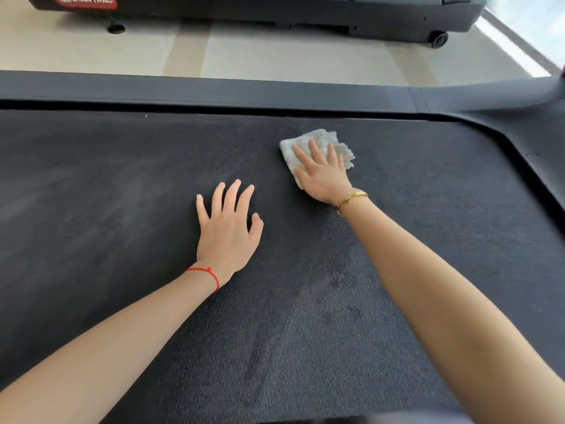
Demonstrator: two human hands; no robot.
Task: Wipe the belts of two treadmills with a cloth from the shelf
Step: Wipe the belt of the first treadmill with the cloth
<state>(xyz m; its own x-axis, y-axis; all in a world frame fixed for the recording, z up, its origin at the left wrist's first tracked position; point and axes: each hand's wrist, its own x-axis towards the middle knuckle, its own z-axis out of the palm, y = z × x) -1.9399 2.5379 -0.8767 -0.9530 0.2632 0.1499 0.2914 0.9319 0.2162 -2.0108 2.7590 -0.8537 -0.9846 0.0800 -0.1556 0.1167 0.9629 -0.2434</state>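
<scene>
Two bare forearms reach in from the bottom corners, nearest the camera, and stretch forward over the dark, textured treadmill belt (122, 209) that fills most of the view. The left hand (227, 231) lies palm down on the belt near the middle, its fingers straight and fanned apart with the thumb out to the side, holding nothing; a thin red string bracelet (206, 272) circles that wrist. The right hand (322, 172) reaches farther forward and to the right, pressing flat on a crumpled white cloth (321, 139) that lies on the belt near its far edge. Its fingers are straight and slightly spread over the cloth, not curled around it, and the cloth's ragged edges stick out past the fingertips and on both sides of the palm. A gold bracelet (351, 198) sits on the right wrist. The two hands are apart, with bare belt between them. Faint darker patches mark the belt between the forearms, below the right hand. Beyond the cloth runs the treadmill's dark side rail (214, 90), which curves round into a wider end cover (538, 142) at the right. Past the rail is a pale floor (275, 53), and at the top edge stands the base of a second treadmill (305, 10) with a red label (85, 0) reading STAR TRAC and a small wheel (439, 39) at its right end.
</scene>
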